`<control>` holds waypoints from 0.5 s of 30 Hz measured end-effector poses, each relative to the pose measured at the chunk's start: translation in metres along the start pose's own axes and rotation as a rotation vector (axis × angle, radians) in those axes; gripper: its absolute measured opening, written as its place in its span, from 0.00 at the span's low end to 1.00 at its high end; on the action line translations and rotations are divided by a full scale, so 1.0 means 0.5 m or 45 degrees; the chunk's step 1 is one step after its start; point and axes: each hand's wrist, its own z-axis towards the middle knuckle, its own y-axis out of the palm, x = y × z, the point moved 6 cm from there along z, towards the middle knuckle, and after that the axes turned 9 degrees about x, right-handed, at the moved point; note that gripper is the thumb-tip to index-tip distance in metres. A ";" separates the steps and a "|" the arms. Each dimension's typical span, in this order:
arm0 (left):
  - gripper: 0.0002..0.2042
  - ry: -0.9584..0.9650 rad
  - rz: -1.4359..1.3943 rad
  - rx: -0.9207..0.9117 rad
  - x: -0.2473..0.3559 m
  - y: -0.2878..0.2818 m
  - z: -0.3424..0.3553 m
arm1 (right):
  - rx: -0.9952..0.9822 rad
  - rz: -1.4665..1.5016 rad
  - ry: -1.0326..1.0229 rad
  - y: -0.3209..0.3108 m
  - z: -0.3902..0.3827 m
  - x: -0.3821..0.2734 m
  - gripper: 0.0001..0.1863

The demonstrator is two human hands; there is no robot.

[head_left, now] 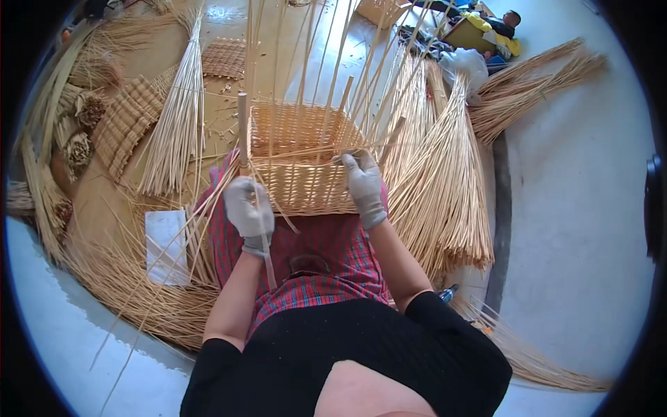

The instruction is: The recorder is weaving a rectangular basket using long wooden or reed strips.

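A half-woven wicker basket [306, 187] rests on my lap, its long upright stakes [306, 62] rising from the walls and wooden posts [242, 128] standing at its corners. My left hand [249, 208], in a grey-white glove, is by the near left corner. Its fingers are closed on a pale flat strip [269, 267] that hangs down over my apron. At the near right part of the rim, my right hand [364, 182], gloved too, pinches a thin wicker strand [313, 150] running along the top of the weave. The fingertips partly hide the strand.
Bundles of wicker rods [451, 187] stand close on the right, with another bundle [177, 118] at the left. Woven panels [128, 118] and loose rods [153, 306] lie on the left. A white sheet [167, 247] sits beside my knee. Someone in dark and yellow clothing [504, 31] is far right.
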 end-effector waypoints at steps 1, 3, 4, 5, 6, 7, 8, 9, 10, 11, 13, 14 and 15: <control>0.16 0.375 -0.070 -0.231 0.049 0.026 -0.010 | 0.025 0.011 -0.176 -0.003 0.013 0.003 0.04; 0.30 0.459 0.339 -0.605 0.101 0.075 -0.024 | -0.002 -0.179 -0.401 0.014 0.016 -0.035 0.09; 0.34 0.445 0.486 -0.703 0.104 0.096 -0.034 | -0.016 -0.305 -0.804 0.041 0.019 -0.082 0.15; 0.38 0.455 0.548 -0.693 0.088 0.106 -0.045 | -0.027 -0.425 -1.210 0.078 0.019 -0.119 0.21; 0.37 0.420 0.649 -0.694 0.065 0.113 -0.050 | -0.004 -0.813 -1.164 0.127 0.018 -0.164 0.28; 0.36 0.383 0.745 -0.703 0.045 0.116 -0.054 | 0.024 -1.205 -1.098 0.161 0.014 -0.203 0.35; 0.37 0.474 0.632 -0.591 0.059 0.120 -0.039 | 0.130 -0.947 -1.252 0.160 0.040 -0.212 0.40; 0.37 0.458 0.705 -0.680 0.059 0.120 -0.050 | 0.108 -0.532 -1.054 0.117 0.048 -0.185 0.40; 0.37 0.436 0.798 -0.744 0.063 0.117 -0.039 | 0.064 -0.108 -0.853 0.087 0.056 -0.172 0.41; 0.36 0.510 0.756 -0.682 0.060 0.113 -0.038 | 0.027 0.423 -0.800 0.036 0.028 -0.160 0.28; 0.34 0.630 0.742 -0.618 0.073 0.118 -0.038 | 0.330 0.001 -0.177 -0.093 0.019 -0.004 0.18; 0.31 0.672 0.750 -0.597 0.081 0.122 -0.040 | 0.276 0.001 -0.073 -0.121 -0.034 0.058 0.14; 0.29 0.675 0.551 -0.487 0.092 0.126 -0.037 | 0.222 0.004 0.037 -0.128 -0.077 0.101 0.12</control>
